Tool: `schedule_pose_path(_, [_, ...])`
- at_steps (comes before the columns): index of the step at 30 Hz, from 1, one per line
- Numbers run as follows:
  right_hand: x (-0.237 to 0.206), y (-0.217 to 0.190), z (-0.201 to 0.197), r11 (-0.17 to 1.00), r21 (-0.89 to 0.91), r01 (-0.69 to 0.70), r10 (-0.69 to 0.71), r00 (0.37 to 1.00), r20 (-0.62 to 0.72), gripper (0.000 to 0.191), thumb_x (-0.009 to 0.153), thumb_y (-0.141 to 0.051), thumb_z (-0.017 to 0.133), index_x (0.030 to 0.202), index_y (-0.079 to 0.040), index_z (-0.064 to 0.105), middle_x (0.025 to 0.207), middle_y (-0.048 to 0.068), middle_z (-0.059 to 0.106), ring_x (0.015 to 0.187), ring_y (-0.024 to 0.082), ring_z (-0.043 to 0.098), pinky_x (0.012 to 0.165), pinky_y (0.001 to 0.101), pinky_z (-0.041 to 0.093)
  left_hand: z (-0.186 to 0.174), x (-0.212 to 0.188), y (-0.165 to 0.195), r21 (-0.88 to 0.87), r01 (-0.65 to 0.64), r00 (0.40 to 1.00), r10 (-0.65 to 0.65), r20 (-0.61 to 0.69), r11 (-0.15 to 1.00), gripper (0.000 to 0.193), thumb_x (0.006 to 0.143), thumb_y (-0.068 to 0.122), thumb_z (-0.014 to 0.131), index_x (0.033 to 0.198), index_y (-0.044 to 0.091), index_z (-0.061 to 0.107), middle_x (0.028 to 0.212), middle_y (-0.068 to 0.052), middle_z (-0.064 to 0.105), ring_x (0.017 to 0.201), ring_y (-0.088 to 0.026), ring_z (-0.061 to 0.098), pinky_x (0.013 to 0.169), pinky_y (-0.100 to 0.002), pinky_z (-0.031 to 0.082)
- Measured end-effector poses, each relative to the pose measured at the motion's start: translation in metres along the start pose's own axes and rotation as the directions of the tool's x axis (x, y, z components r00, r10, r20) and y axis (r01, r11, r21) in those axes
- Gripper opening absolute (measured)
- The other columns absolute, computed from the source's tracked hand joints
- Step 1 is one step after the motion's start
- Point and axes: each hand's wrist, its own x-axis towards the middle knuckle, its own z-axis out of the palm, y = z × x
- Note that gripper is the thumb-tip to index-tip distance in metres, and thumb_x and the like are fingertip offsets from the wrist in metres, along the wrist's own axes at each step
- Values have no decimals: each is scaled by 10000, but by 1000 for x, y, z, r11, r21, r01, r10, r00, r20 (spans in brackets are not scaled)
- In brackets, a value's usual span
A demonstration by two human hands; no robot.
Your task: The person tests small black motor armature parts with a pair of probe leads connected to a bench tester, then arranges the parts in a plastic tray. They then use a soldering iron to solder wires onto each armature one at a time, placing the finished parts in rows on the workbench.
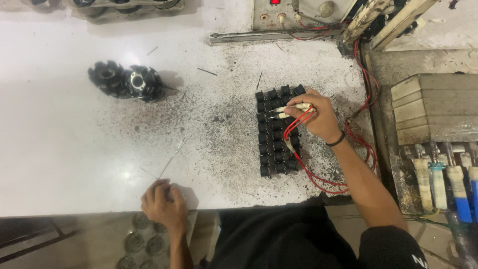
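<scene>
My right hand [318,117] grips two pale test probes [291,110] with red wires [318,177], their tips touching a block of several small black parts [275,132] laid in rows on the white table [64,149]. My left hand [162,201] rests curled at the table's near edge, pinching the end of a thin metal wire [174,154] that runs up and right across the table.
Two black toothed round parts [127,81] lie at the upper left. A metal box with a red light and knobs [294,14] stands at the back. Tools with blue and pale handles [448,184] sit right. Grey discs [144,244] lie below the table edge.
</scene>
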Motion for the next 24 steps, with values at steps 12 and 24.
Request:
schedule_pose_path(12, [21, 15, 17, 998, -49, 34, -34, 999, 9, 199, 868, -217, 855, 989, -80, 774, 887, 45, 689, 819, 147, 602, 725, 300, 482, 7, -4, -10, 21, 8, 1000, -8, -25, 1000, 101, 872, 157, 679, 950, 112, 725, 1112, -24, 730, 1057, -252, 626, 944, -410, 453])
schedule_pose_path(24, [-7, -4, 3, 997, -33, 77, -76, 997, 30, 188, 880, -180, 859, 1002, -72, 764, 876, 7, 707, 810, 143, 559, 746, 294, 454, 5, -4, -9, 8, -4, 1000, 4, -15, 1000, 107, 860, 138, 677, 954, 103, 713, 1138, -38, 728, 1086, -266, 626, 962, -426, 439])
